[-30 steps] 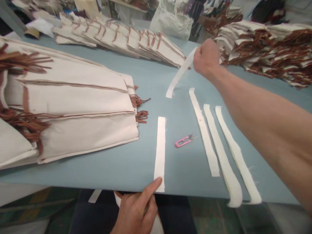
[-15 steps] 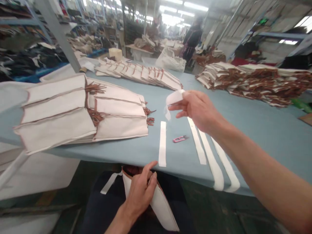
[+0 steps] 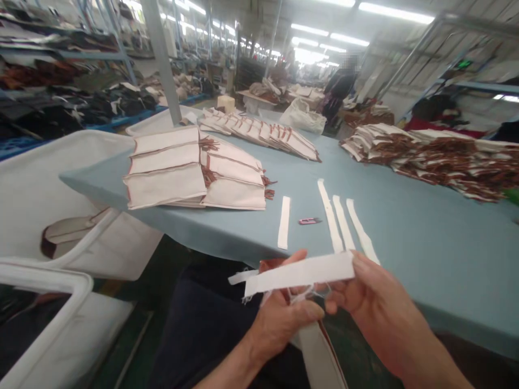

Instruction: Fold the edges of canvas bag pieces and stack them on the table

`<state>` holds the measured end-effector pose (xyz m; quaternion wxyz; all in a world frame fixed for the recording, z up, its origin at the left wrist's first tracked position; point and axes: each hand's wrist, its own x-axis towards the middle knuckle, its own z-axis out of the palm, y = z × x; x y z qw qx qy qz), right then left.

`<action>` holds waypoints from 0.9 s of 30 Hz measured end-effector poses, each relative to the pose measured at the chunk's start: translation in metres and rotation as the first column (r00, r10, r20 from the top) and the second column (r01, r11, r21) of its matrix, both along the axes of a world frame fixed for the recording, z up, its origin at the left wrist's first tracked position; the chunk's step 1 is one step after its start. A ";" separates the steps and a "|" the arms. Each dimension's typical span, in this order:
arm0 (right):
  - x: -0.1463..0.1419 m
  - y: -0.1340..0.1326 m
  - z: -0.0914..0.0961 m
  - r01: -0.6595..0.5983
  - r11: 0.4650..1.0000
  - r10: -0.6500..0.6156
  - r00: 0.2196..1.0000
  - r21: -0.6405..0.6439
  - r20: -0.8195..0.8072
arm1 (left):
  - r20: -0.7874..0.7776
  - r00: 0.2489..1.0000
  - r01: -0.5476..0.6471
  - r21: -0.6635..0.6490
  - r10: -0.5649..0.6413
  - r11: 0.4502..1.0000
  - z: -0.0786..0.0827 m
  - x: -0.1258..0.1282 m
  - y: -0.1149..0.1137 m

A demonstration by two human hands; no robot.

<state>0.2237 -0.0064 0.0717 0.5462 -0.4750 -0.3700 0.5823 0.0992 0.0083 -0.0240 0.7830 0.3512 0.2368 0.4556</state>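
Observation:
Over my lap, my right hand (image 3: 379, 308) pinches one end of a white fabric strip (image 3: 300, 273), which stretches leftward with a frayed far end. My left hand (image 3: 275, 321) is closed on a cream fabric pouch (image 3: 322, 359) with brown edging, partly hidden by the hands and the strip. Loose white threads hang between the two hands. Another short white strip end (image 3: 239, 277) pokes out left of the pouch. On the table ahead lie a single white strip (image 3: 284, 222), pink thread snips (image 3: 310, 221) and several longer white strips (image 3: 344, 221).
Stacked cream pouches (image 3: 166, 186) with brown tassels cover the blue-green table's (image 3: 425, 237) left side. A row of similar pieces (image 3: 259, 132) lies behind them, and a big pile (image 3: 438, 151) at back right. White bins (image 3: 97, 237) stand left. A person (image 3: 338, 89) stands far back.
My right hand has come down from above the table to my lap, bringing the white strip in front of my left hand. The left hand still holds the pouch. The view has shifted left.

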 end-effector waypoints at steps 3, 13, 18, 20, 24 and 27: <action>0.009 -0.034 -0.033 0.148 0.987 -0.145 0.988 -0.064 0.047 | -0.126 0.983 -0.123 0.082 0.132 0.989 0.009 -0.018 -0.010; 0.009 -0.085 -0.117 0.228 0.956 -0.173 0.947 -0.184 0.272 | -0.580 0.792 -0.005 0.306 0.190 0.952 0.018 -0.056 -0.016; 0.025 -0.077 -0.123 0.129 0.985 0.014 0.590 -0.112 0.807 | -0.703 0.683 0.199 0.440 0.198 0.876 0.025 -0.065 -0.017; 0.030 -0.069 -0.109 0.117 0.993 -0.052 0.429 0.001 0.902 | -0.721 0.655 0.274 0.503 0.224 0.820 0.031 -0.063 -0.017; 0.013 -0.048 -0.059 -0.154 0.961 -0.086 0.620 0.228 0.780 | -0.732 0.653 0.419 0.564 0.196 0.712 0.042 -0.055 -0.016; -0.014 -0.032 -0.032 -0.366 0.908 0.118 0.689 0.202 0.716 | -0.706 0.672 0.412 0.609 0.225 0.678 0.045 -0.052 -0.017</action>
